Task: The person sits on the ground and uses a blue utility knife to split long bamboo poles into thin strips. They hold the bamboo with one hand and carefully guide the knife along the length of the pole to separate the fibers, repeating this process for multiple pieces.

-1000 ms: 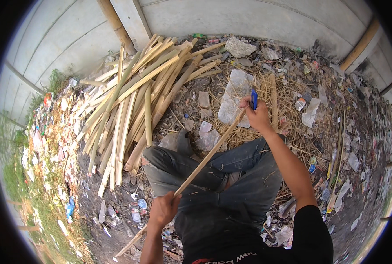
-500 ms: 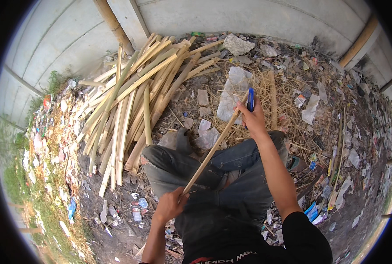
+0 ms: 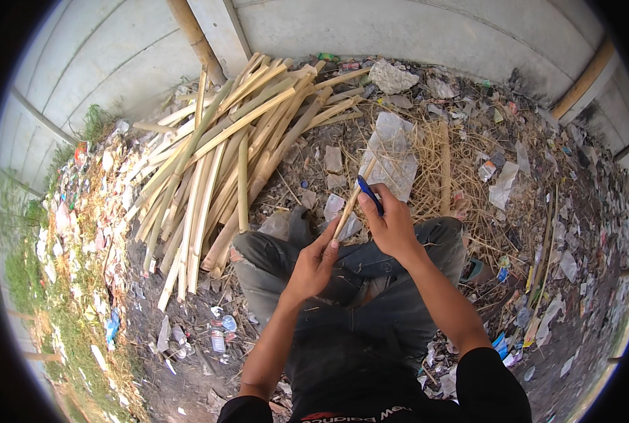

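Note:
Over my lap, my left hand (image 3: 313, 268) is closed on a bamboo strip (image 3: 347, 210), with the thumb and fingers pinching its lower part. The strip slants up and away toward a pale sheet (image 3: 393, 151) on the ground. My right hand (image 3: 391, 224) is wrapped round a blue box cutter (image 3: 371, 196), its tip end lying against the strip just ahead of my left fingers. The blade itself is too small to make out. Both hands are close together above my crossed legs (image 3: 371, 310).
A large heap of split bamboo (image 3: 205, 166) lies at the left. Thin shavings (image 3: 434, 176) cover the ground ahead and right. A grey stone (image 3: 393, 76) sits by the concrete wall (image 3: 399, 32). Litter is scattered around, including a plastic bottle (image 3: 218, 340).
My left hand has moved up and forward along the strip. My right hand has drawn the cutter nearer and to the left, so the hands are now much closer together.

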The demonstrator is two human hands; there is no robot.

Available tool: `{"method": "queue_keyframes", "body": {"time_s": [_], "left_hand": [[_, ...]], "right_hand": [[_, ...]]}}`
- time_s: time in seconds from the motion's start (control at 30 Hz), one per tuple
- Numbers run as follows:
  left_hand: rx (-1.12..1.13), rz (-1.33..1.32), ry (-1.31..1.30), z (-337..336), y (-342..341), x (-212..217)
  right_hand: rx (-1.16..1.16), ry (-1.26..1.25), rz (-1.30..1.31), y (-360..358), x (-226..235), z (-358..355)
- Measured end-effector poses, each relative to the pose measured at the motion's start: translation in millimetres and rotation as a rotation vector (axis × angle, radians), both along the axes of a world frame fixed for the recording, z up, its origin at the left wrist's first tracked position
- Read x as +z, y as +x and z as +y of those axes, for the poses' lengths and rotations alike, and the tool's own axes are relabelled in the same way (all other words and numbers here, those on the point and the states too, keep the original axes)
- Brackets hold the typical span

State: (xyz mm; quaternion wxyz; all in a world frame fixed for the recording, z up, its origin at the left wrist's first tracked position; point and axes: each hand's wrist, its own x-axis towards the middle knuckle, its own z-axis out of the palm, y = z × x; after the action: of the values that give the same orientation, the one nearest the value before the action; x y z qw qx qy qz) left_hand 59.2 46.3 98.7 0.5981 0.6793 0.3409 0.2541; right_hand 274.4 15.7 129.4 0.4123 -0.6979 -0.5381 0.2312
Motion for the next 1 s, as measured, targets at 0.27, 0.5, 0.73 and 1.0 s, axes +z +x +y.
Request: {"method": "queue_keyframes", "body": {"time_s": [0.27, 0.5, 0.73, 1.0], "left_hand": [[0.026, 0.043, 0.08, 6, -5, -2], [0.062, 0.061, 0.091, 3, -14, -4], [0.088, 0.107, 0.201, 4, -16, -7], [-0.045, 0.05, -0.044, 8, -28, -2]], "right_hand": [[0.282, -0.069, -0.22, -21, -12, -37], [0.302, -0.109, -0.421, -17, -14, -29], [0.267, -0.02, -0.579, 6, -28, -5], [0.221, 0.144, -0.621, -6, -46, -10]]}}
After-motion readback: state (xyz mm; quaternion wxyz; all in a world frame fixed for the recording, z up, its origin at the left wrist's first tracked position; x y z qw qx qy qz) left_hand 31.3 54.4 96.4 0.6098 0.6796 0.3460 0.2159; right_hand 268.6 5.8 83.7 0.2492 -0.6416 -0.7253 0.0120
